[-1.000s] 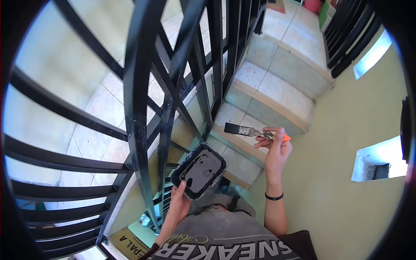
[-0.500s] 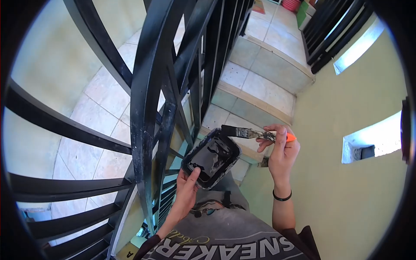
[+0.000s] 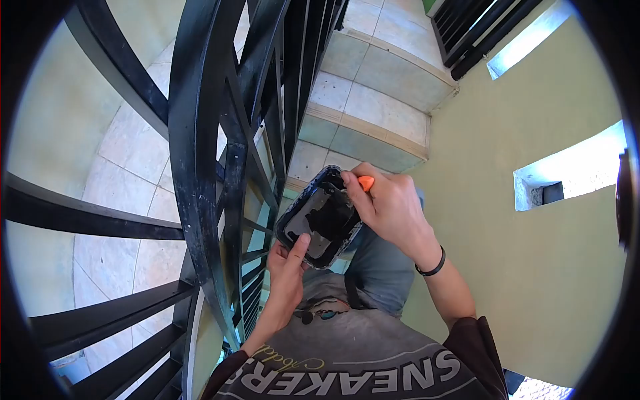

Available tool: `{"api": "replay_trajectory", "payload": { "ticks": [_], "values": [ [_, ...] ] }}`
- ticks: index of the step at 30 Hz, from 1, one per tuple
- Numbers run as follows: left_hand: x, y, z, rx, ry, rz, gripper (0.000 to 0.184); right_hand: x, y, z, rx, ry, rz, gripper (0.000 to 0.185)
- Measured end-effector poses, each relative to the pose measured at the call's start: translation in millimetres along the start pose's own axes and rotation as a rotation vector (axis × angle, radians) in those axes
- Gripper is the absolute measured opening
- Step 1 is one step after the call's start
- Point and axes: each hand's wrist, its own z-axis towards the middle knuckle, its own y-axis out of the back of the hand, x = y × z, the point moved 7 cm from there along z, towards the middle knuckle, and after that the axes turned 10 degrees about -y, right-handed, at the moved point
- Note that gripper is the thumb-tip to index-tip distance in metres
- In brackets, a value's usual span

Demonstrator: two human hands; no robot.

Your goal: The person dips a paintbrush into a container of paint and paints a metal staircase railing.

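A black plastic tray (image 3: 299,198) with wet black paint (image 3: 327,212) in it is tilted in front of my body. My left hand (image 3: 285,283) is closed on its lower left side, thumb over the rim and fingers beneath. At the tray's upper right edge, my right hand (image 3: 398,208) grips a paintbrush (image 3: 366,183) whose orange handle end sticks up between thumb and fingers. The bristles are hidden behind the hand, down toward the paint; whether they touch it I cannot tell.
Close on the left runs a black metal railing (image 3: 193,127) with several bars. Tiled steps (image 3: 383,110) rise ahead. On the right stands a pale yellow wall (image 3: 480,260) with a bright slot opening (image 3: 573,183). Another dark railing (image 3: 470,40) is at the top.
My right hand has moved left and turned, bringing the brush from level above the tray's corner to bristles down at the tray. The view has shifted slightly right and down.
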Motion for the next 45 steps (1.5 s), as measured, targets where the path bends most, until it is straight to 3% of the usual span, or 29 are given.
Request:
{"api": "replay_trajectory", "payload": {
  "ticks": [9,13,16,19,20,24,27,38,43,45],
  "values": [
    [3.1,-8.6,16.8,-0.019,-0.026,0.022,0.044,-13.9,19.3,17.3,-0.055,-0.062,0.085,0.018],
    [8.2,-19.0,26.5,-0.038,-0.021,-0.002,0.043,-46.0,23.8,14.1,-0.077,-0.190,0.194,0.014],
    [12.9,-25.1,35.6,-0.024,0.006,-0.024,0.041,-57.2,20.3,5.0,-0.118,-0.142,0.236,0.009],
    [20.0,-28.4,45.1,-0.043,0.008,-0.049,0.041,-46.5,20.8,-7.5,-0.213,0.106,0.203,0.013],
    [28.2,-21.8,49.6,-0.033,0.025,-0.041,0.041,-51.7,6.3,-12.1,-0.109,0.121,0.164,0.010],
    [38.2,-22.5,63.9,-0.074,0.065,-0.012,0.041,-66.6,-9.7,-28.9,-0.141,0.219,0.195,0.033],
    [54.2,-10.0,77.1,-0.061,0.096,-0.020,0.042,-85.7,-26.9,-35.2,-0.155,0.172,0.204,0.020],
    [89.7,4.0,105.2,-0.153,0.142,-0.001,0.067,-146.5,-68.5,-43.2,-0.088,-0.171,0.280,0.023],
    [96.2,5.2,110.8,-0.191,0.132,-0.043,0.059,-170.3,-75.3,-41.4,-0.087,-0.286,0.472,0.025],
    [101.7,9.2,111.5,-0.214,0.145,-0.045,0.059,-177.7,-83.6,-38.7,-0.023,-0.321,0.396,0.030]
  ]
}}
